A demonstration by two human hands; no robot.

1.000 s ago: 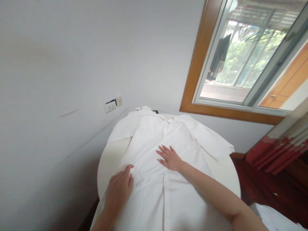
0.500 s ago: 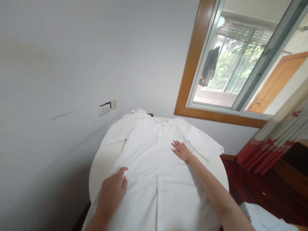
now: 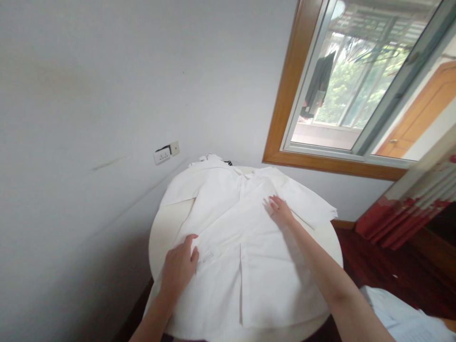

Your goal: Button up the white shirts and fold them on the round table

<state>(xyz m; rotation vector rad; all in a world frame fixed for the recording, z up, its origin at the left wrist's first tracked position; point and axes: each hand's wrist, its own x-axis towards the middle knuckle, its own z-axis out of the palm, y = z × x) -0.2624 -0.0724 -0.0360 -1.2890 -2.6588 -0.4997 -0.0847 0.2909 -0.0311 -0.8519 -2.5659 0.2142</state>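
A white coat (image 3: 228, 228) with a long slit up its lower middle lies spread over a round cream table (image 3: 162, 232), its sleeves reaching out to both sides. My left hand (image 3: 180, 263) rests at the coat's left edge, fingers apart and holding nothing. Over the upper right of the coat is my right hand (image 3: 280, 207), its fingers spread and a shadow beside them; whether it still touches the cloth I cannot tell. Small creases run across the fabric close to my left hand.
A crumpled white cloth (image 3: 210, 157) sits at the table's far edge by the wall socket (image 3: 162, 156). To the right are a wood-framed window (image 3: 285, 85) and a red and white curtain (image 3: 388, 213). White material (image 3: 402, 313) lies at the lower right.
My right hand has shifted slightly up the coat, its fingers now more bent. My left hand stays at the left edge. The whole view has moved a little.
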